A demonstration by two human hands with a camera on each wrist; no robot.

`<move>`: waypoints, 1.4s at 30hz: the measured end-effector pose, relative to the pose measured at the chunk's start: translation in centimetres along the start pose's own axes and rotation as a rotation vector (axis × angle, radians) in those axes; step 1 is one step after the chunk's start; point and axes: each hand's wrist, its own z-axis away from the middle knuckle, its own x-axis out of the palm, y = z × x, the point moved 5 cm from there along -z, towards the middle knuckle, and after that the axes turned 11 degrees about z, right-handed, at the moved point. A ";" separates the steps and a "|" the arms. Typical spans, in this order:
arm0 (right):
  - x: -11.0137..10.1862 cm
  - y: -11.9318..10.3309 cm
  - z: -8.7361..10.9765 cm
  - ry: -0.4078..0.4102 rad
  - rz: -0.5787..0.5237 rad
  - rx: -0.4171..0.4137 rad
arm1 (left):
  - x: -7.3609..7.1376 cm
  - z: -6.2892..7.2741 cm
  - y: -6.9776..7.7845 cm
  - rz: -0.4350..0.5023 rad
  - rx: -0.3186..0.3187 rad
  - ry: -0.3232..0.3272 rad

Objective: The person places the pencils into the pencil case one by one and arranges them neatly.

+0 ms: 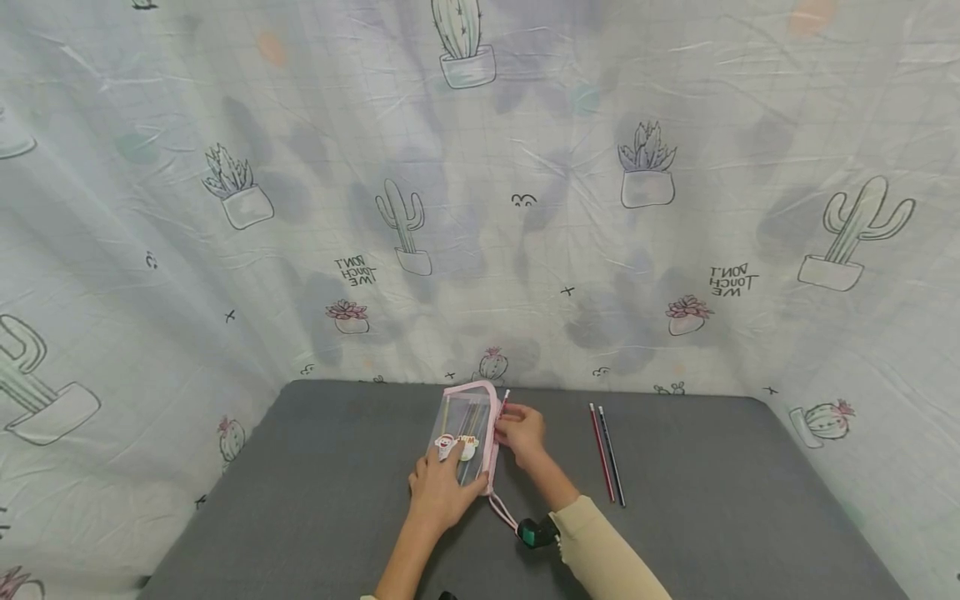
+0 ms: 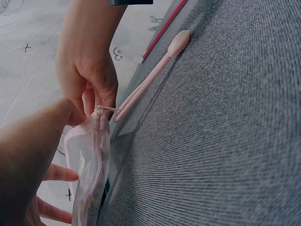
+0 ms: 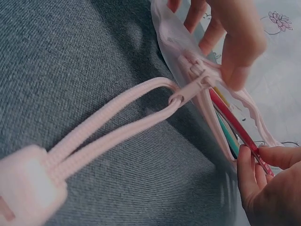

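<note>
A clear pencil case (image 1: 450, 421) with pink zipper edging and stickers lies tilted on the table's left-centre. My left hand (image 1: 441, 493) grips its near end, thumb at the zipper side and fingers spread over the clear face. At the zipper side, my right hand (image 1: 523, 431) pinches a red pencil (image 3: 233, 118) between thumb and fingers. In the right wrist view that pencil lies partly inside the unzipped opening, beside yellow and green pencils. The zipper pull (image 3: 190, 92) sits at the near end, with a pink cord loop (image 3: 117, 96) hanging from it.
On the grey table (image 1: 697, 483), a red pencil (image 1: 602, 454) and a black pencil (image 1: 612, 457) lie side by side to the right of my right hand. A cactus-print curtain (image 1: 480, 208) hangs behind and at both sides of the table.
</note>
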 end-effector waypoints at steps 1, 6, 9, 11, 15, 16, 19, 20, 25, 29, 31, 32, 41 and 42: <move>0.1 0.0 0.0 0.000 0.001 -0.003 | 0.0 0.0 0.0 -0.001 -0.002 -0.001; 0.4 0.3 -0.3 0.015 0.012 -0.009 | 0.0 -0.1 0.1 -0.007 -0.001 -0.001; 0.6 0.4 -0.4 0.022 0.031 -0.025 | 0.1 -0.1 0.0 -0.007 0.004 0.005; 0.7 0.4 -0.5 0.024 0.047 -0.029 | 0.1 -0.1 0.0 -0.006 0.005 0.007; 0.9 0.5 -0.7 0.018 0.075 -0.025 | 0.2 -0.1 -0.1 -0.007 0.006 0.006; 0.9 0.5 -0.7 0.014 0.079 -0.026 | 0.2 -0.1 0.0 -0.008 0.007 0.007; 0.9 0.5 -0.7 -0.009 0.087 -0.035 | 0.2 -0.1 -0.1 -0.013 0.007 0.009; 0.8 0.5 -0.7 -0.021 0.088 -0.039 | 0.2 -0.1 -0.1 -0.015 0.009 0.010; 0.3 0.5 -0.5 -0.075 0.063 -0.050 | 0.3 -0.2 -0.1 -0.022 0.009 0.014; -0.4 0.3 -0.4 -0.111 0.031 -0.066 | 0.2 -0.1 -0.1 -0.022 0.009 0.017; -0.7 0.2 -0.3 -0.125 0.019 -0.073 | 0.1 -0.1 0.0 -0.021 0.011 0.021; -0.9 0.1 -0.3 -0.130 0.017 -0.076 | 0.1 -0.1 0.0 -0.020 0.013 0.025; -3.2 0.0 0.0 -0.140 0.019 -0.083 | 0.1 0.0 -0.1 -0.024 0.013 0.028; -3.5 0.0 0.0 -0.137 0.020 -0.082 | 0.2 0.0 -0.1 -0.025 0.014 0.029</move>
